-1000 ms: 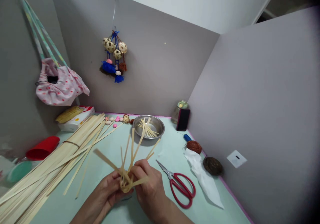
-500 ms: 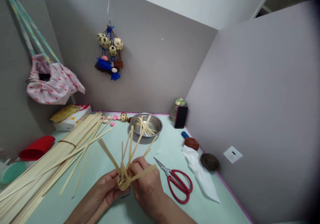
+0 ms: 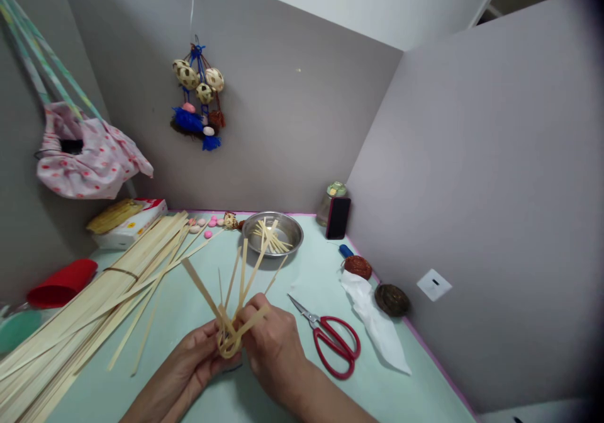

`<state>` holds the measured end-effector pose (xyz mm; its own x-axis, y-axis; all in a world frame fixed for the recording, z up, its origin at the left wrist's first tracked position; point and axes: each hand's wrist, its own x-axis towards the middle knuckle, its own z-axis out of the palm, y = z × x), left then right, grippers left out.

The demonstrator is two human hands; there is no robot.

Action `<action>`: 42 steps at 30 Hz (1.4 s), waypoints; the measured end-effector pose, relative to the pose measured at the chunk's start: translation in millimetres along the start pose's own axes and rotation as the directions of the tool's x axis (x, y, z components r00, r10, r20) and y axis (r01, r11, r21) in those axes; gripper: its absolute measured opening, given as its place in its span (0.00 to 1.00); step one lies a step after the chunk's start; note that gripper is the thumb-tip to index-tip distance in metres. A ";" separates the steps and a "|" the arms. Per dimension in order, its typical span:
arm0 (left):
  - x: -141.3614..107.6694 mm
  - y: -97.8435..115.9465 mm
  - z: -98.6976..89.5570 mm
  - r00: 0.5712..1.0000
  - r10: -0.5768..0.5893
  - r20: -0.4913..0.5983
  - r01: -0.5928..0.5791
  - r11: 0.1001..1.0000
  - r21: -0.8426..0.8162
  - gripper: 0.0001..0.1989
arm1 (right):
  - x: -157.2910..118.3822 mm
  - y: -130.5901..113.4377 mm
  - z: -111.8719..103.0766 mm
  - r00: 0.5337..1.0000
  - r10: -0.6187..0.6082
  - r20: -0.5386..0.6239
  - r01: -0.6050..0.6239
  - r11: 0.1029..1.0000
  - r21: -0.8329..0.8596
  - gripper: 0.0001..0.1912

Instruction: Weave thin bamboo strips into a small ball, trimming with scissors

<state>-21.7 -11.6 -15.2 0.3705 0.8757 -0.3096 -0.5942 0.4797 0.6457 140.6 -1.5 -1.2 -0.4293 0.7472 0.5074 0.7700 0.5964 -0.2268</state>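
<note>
Between my hands, low in the middle of the view, is a small woven piece of bamboo strips [image 3: 229, 345], with a rounded base and several loose strip ends fanning upward. My left hand [image 3: 202, 352] is closed around its left side. On the right side, my right hand [image 3: 271, 341] pinches the piece and its strips with curled fingers; the fingertips are partly hidden. One short strip end crosses in front of my right hand. Red-handled scissors [image 3: 336, 344] lie to the right of that hand, their blades slightly apart.
A bundle of long bamboo strips [image 3: 101, 300] lies at left, near a red cup [image 3: 63, 282]. Behind are a metal bowl [image 3: 246, 237] with cut strips, pink and pale pebbles, and a phone [image 3: 338, 218]. Yarn balls [image 3: 392, 300] and white tissue [image 3: 377, 325] lie at right. Woven balls [image 3: 189, 78] hang on the wall.
The whole view has shifted slightly. My right hand has turned a little, and the strip end in front of it now points more upward and looks shorter. Both hands keep their hold.
</note>
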 end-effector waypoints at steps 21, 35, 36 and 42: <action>-5.1 3.4 14.6 0.979 0.072 -0.190 -0.082 0.996 -0.042 0.07 | 2.0 12.7 9.7 0.961 0.226 -0.156 -0.163 0.927 0.338 0.07; -13.4 3.9 17.7 0.999 0.000 -0.047 -0.008 0.988 -0.152 0.12 | -3.7 9.5 17.8 0.926 0.243 -0.290 0.047 0.685 0.727 0.10; -12.8 2.5 16.1 0.999 -0.015 -0.035 0.010 0.989 -0.145 0.14 | -2.9 8.6 16.8 0.924 0.252 -0.287 0.044 0.675 0.736 0.11; -7.0 -4.1 7.4 0.996 0.050 -0.074 -0.060 0.989 -0.135 0.12 | 1.9 7.2 8.0 0.949 0.161 -0.272 0.049 0.775 0.631 0.09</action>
<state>-16.6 -20.1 -10.5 0.2868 0.9003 -0.3274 -0.7063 0.4296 0.5626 141.5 6.6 -8.5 -0.1545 0.7250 0.6712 0.2775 0.6838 -0.6748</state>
